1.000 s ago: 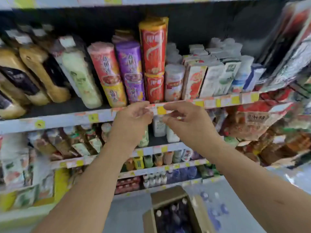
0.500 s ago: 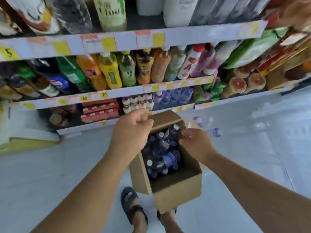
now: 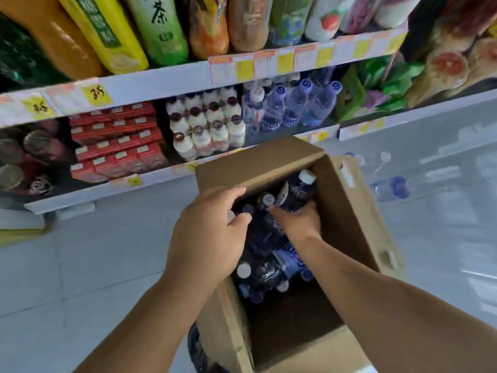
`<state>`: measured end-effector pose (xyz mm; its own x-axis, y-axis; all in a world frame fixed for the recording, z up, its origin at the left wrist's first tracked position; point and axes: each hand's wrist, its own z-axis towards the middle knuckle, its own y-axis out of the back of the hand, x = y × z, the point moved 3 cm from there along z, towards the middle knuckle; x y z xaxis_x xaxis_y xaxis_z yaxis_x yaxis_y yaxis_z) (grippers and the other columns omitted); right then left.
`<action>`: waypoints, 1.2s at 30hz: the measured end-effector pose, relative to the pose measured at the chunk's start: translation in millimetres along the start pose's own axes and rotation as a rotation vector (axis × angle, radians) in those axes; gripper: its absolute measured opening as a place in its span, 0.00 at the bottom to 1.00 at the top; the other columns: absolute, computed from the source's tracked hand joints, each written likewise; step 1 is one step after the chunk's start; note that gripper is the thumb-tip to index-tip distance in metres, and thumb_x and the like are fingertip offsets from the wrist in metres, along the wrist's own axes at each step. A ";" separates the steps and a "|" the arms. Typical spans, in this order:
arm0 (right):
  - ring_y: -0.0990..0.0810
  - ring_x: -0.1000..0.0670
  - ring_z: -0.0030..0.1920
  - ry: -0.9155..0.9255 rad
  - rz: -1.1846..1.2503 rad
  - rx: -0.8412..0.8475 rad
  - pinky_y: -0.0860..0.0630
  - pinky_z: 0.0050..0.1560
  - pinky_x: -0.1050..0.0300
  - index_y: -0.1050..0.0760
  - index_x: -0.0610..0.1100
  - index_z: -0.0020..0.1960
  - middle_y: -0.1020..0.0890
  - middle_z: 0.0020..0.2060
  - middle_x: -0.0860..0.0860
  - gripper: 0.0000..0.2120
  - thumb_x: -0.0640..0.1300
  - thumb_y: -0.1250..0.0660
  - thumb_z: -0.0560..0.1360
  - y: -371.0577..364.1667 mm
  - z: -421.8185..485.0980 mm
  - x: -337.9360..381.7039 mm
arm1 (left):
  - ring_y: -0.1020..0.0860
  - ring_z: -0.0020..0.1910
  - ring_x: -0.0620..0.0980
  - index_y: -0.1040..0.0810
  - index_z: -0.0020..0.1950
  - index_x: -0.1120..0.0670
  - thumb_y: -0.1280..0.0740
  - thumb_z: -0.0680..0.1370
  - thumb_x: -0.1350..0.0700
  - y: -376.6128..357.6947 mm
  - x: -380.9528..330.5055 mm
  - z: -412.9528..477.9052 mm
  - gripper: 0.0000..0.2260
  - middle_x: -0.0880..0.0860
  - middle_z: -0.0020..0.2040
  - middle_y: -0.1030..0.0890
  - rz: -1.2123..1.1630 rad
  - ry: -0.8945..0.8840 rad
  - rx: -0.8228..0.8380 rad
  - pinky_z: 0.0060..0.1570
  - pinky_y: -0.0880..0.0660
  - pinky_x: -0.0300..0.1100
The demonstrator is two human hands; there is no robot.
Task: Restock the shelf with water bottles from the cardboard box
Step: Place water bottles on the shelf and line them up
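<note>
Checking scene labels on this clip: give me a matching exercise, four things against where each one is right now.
Things:
1 red cartons
2 small white bottles
3 loose water bottle
4 right hand

Places:
A on the floor, right of the cardboard box
B inside the cardboard box, gripping a white-capped bottle
C bottom shelf, beside the blue-capped water bottles
D bottom shelf, left of the small white bottles

Pairs: 1-D; 2-C; 3-A; 4-B
</note>
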<state>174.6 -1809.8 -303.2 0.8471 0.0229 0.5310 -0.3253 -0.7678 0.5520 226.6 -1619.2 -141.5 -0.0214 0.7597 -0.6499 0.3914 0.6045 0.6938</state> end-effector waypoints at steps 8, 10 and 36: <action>0.16 0.59 0.46 0.283 0.132 0.139 0.20 0.50 0.57 0.25 0.51 0.56 0.15 0.46 0.57 0.28 0.50 0.19 0.60 65.5 -78.3 51.8 | 0.22 0.55 0.41 0.26 0.68 0.39 0.30 0.76 0.51 31.5 -39.2 -21.7 0.20 0.40 0.61 0.21 -0.014 0.026 0.113 0.52 0.27 0.38; 0.17 0.62 0.40 0.372 0.126 0.198 0.22 0.43 0.64 0.22 0.49 0.51 0.15 0.40 0.60 0.20 0.46 0.19 0.62 96.6 -111.1 85.2 | 0.22 0.55 0.43 0.28 0.70 0.38 0.30 0.76 0.51 54.0 -61.6 -33.8 0.23 0.42 0.62 0.21 0.011 0.013 0.146 0.52 0.27 0.40; 0.18 0.62 0.51 1.265 0.208 0.384 0.22 0.47 0.63 0.28 0.63 0.57 0.17 0.50 0.62 0.22 0.58 0.23 0.67 437.4 -614.1 504.9 | 0.18 0.53 0.43 0.27 0.58 0.34 0.20 0.62 0.49 512.6 -446.7 -216.0 0.29 0.38 0.53 0.17 -0.544 -0.531 -0.096 0.49 0.19 0.46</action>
<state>201.8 -1740.9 601.1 -0.2401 0.2970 0.9242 -0.0852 -0.9548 0.2847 238.1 -1597.0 571.5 0.2660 0.1465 -0.9528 0.3705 0.8969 0.2414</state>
